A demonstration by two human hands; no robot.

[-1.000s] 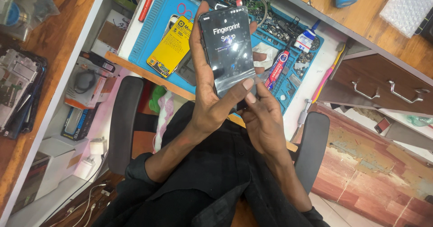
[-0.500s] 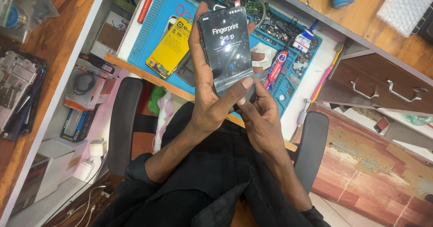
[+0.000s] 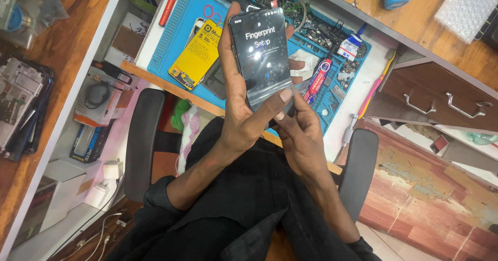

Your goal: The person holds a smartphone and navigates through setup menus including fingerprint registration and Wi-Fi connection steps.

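Note:
My left hand (image 3: 241,123) holds a black smartphone (image 3: 259,53) upright from behind, fingers wrapped round both its sides. The screen is lit, with white text on a dark background. My right hand (image 3: 303,136) sits just below and to the right. Its fingertips touch the phone's lower edge, where a thin clear film seems to lie over the glass. Both hands are raised above my lap, in front of a blue work mat (image 3: 171,38).
On the mat lie a yellow flat pack (image 3: 197,53), a red-handled tool (image 3: 317,79), a small glue bottle (image 3: 350,46) and loose phone parts. Wooden drawers (image 3: 441,100) stand at the right. Black chair armrests (image 3: 142,142) flank my lap. Phone frames and boxes fill the left shelves.
Almost nothing differs: both hands keep the same hold and the phone has only drifted very slightly.

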